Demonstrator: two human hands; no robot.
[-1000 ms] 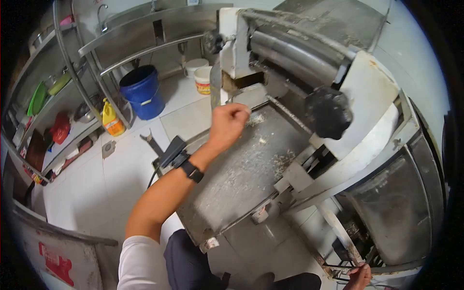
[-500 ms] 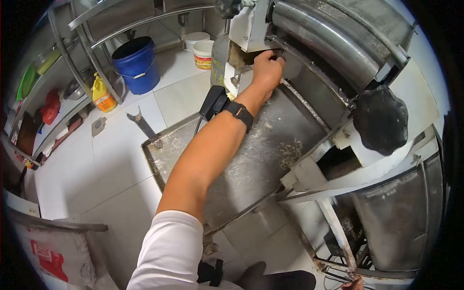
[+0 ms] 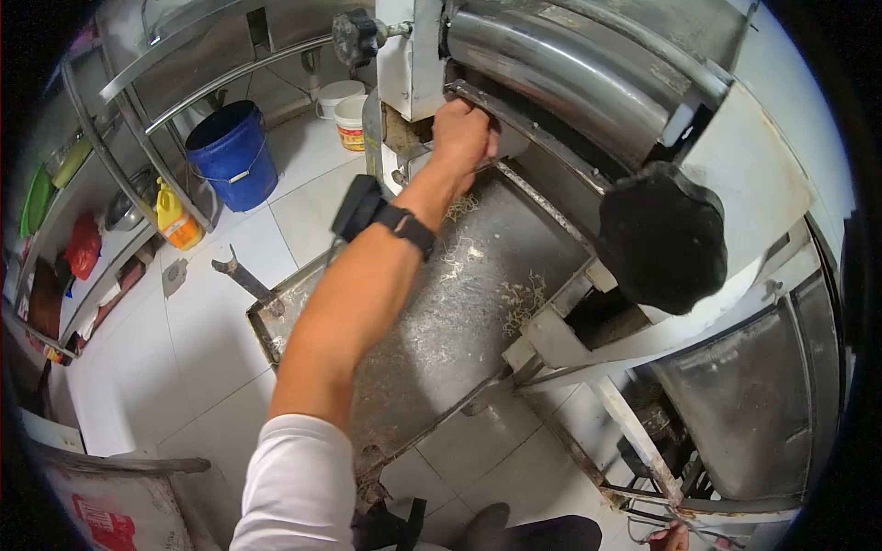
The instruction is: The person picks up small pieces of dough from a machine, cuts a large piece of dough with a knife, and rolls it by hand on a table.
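Observation:
My left hand [image 3: 462, 138] reaches under the steel roller [image 3: 570, 73] of a machine, at the far end by its white side frame. Its fingers are curled; what they grip, if anything, is hidden. Below it lies a metal tray [image 3: 413, 354] with flour dust and thin noodle scraps [image 3: 524, 303] on it. My right hand [image 3: 675, 537] shows only in part at the bottom edge, beside thin cables and the machine's rusty lower frame [image 3: 643, 496]. Its fingers are too small and cut off to read.
A large black knob [image 3: 661, 239] juts out on the near side, a smaller knob [image 3: 358, 37] on the far side. On the floor stand a blue bucket [image 3: 234, 161], white tubs [image 3: 350, 124] and a yellow bottle [image 3: 177, 219]. A metal post [image 3: 243, 275] rises beside the tray.
The view has shifted, so the machine appears further left. My left hand stays at the far end under the roller; its fingers have turned inward, and the dark thing by them no longer shows.

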